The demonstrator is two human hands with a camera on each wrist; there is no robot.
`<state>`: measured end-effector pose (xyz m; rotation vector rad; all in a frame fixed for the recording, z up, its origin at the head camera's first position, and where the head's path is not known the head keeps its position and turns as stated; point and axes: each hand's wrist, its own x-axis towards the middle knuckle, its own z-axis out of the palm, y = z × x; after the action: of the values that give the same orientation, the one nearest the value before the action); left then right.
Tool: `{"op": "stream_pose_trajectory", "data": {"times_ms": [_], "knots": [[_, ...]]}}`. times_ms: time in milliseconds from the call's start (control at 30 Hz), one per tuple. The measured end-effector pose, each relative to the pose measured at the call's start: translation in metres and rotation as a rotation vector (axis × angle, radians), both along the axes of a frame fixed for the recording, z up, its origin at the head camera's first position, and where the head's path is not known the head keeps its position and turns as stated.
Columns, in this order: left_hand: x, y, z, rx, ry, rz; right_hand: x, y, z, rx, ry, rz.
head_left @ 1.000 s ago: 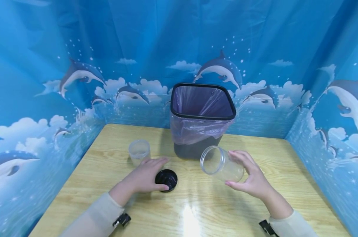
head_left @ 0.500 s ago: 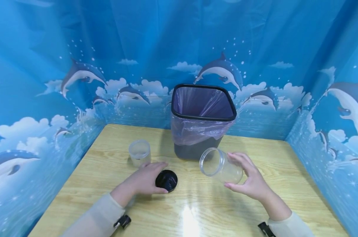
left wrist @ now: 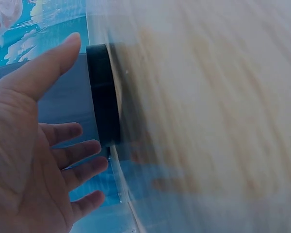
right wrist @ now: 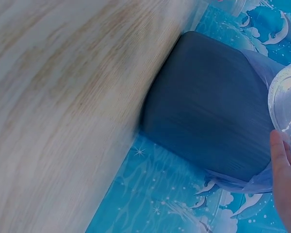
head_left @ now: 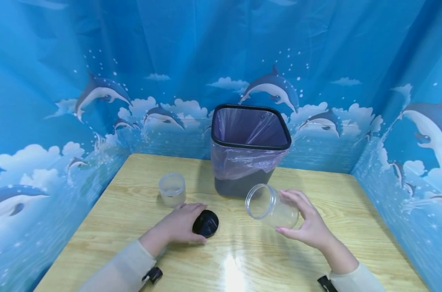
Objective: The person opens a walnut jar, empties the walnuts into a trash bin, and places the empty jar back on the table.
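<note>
A round black lid (head_left: pixel 205 224) lies on the table, seen edge-on as a dark band in the left wrist view. My left hand (head_left: pixel 178 224) is beside it, thumb and fingers spread around its left side; the left wrist view shows the fingers apart and loosely extended. With thumb and fingers, my right hand (head_left: pixel 310 225) grips a clear plastic jar (head_left: pixel 284 213) by its base end. This jar is tilted, its open mouth facing left, above the table. In the right wrist view, only the jar's round base (right wrist: pixel 287 104) and part of the hand show.
A dark bin (head_left: pixel 242 184) lined with a purple bag stands at the back middle, close behind the jar. An upright translucent plastic cup (head_left: pixel 172 192) stands just beyond my left hand. Dolphin-printed blue curtains (head_left: pixel 184 85) enclose the wooden table (head_left: pixel 133 198) on three sides.
My left hand has shifted slightly toward the front of the table, its thumb now off the lid's face. The jar in my right hand has moved very slightly left and down.
</note>
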<state>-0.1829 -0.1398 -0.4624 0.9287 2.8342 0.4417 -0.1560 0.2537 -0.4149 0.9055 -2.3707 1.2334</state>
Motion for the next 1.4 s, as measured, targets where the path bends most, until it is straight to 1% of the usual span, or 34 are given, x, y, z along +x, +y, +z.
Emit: {"op": "stream_pose_trajectory", "data": {"times_ms": [200, 433, 533, 700, 800, 1167, 1400], "knots": [[0.001, 0.002, -0.004, -0.01, 0.014, 0.007, 0.001, 0.001, -0.001, 0.0, -0.003, 0.003], [0.001, 0.004, -0.003, -0.035, 0.031, 0.027, 0.0, 0.002, -0.001, -0.012, 0.014, 0.019], [-0.001, 0.004, -0.004, -0.047, 0.031, 0.034, 0.001, 0.002, -0.002, -0.014, 0.008, 0.017], [-0.005, 0.004, -0.009, -0.063, 0.038, 0.043, 0.002, 0.003, -0.003, -0.015, -0.01, 0.011], [-0.006, 0.005, -0.011, -0.079, 0.056, 0.039, 0.002, 0.003, -0.004, -0.019, -0.012, 0.012], [-0.009, 0.01, -0.009, -0.103, 0.095, 0.02, 0.002, 0.004, -0.003, -0.027, -0.012, 0.01], [-0.007, 0.011, -0.007, -0.094, 0.107, 0.013, 0.003, 0.004, -0.003, -0.03, -0.012, 0.013]]}}
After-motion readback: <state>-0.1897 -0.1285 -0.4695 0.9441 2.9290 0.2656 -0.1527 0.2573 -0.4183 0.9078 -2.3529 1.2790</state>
